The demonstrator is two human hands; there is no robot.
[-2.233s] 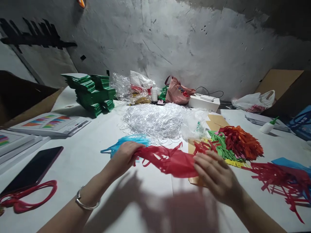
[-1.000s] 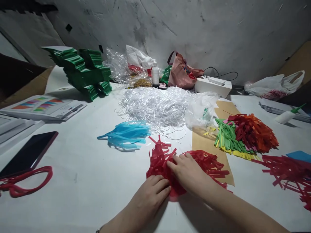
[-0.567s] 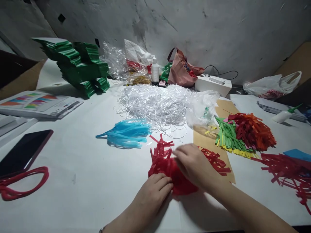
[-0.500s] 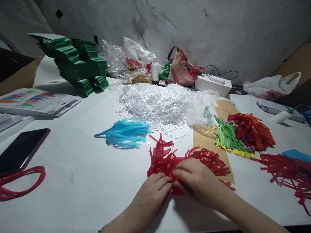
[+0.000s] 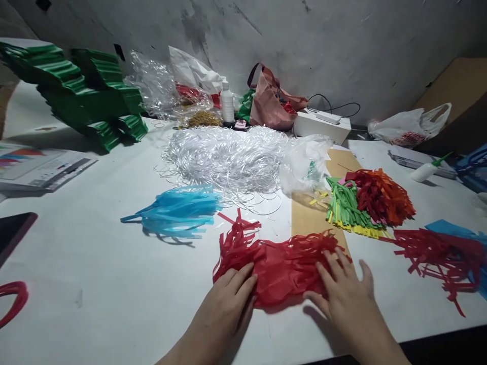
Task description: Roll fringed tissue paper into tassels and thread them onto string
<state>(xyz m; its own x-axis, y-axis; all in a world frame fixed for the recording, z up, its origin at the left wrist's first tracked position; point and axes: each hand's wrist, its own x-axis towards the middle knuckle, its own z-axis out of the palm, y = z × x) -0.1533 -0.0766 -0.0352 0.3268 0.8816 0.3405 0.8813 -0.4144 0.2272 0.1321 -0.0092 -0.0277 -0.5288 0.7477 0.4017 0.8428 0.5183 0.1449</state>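
In front of me a sheet of red tissue paper lies spread on the white table, its two ends cut into fringe and its middle uncut. My left hand is closed over the left end, fingers together on the fringe; the thumb is hidden. Above the right end, my right hand has its fingers spread, the tips at the fringe. Farther off to the left lies a light blue tissue tassel with a twisted stem. More red fringe rests at the right over some blue paper.
Behind the red sheet is a heap of white string, with a clear plastic bag beside it. Green, yellow and orange fringes lie right. A glue bottle is behind them. At left are green folded paper stacks and a phone.
My right hand has moved right and opened out, and the red paper's middle is now flattened and visible. My left hand stays on the left fringe. The view has shifted right.
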